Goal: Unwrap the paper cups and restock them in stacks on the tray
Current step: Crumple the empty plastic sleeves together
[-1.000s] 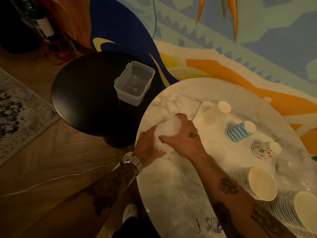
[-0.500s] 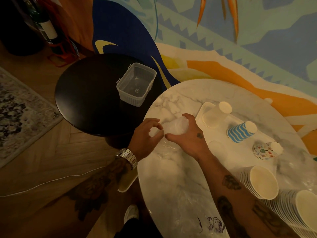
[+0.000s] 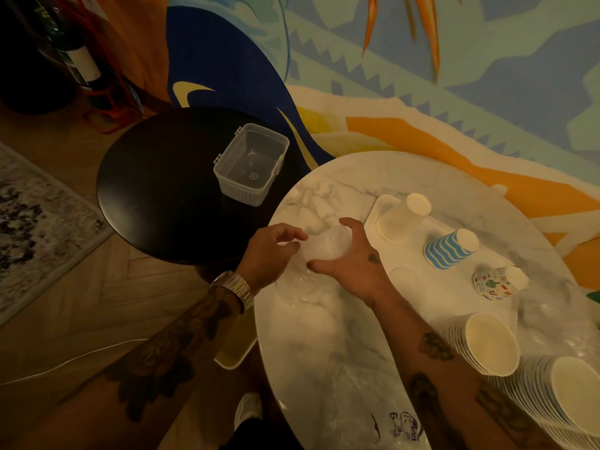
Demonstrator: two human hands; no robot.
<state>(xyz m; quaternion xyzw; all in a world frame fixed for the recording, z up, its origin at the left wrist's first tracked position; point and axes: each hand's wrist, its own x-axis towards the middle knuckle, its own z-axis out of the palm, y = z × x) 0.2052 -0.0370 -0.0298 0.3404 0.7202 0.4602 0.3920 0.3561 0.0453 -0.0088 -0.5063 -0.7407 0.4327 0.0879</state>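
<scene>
Item: crumpled clear wrapper (image 3: 326, 246) on the marble tabletop (image 3: 357, 177), my left hand (image 3: 272, 251) pinching its edge with curled fingers, my right hand (image 3: 352, 259) splayed against it, apparently to ball it up, while unwrapped cup stacks (image 3: 487, 347) lie beside the tray (image 3: 383, 200).

Clear plastic container (image 3: 251, 165) sits on round black table (image 3: 156, 190) at 10 o'clock; wine bottle (image 3: 76, 56) stands at 11 o'clock; patterned rug (image 3: 35, 222) lies at 9 o'clock.
</scene>
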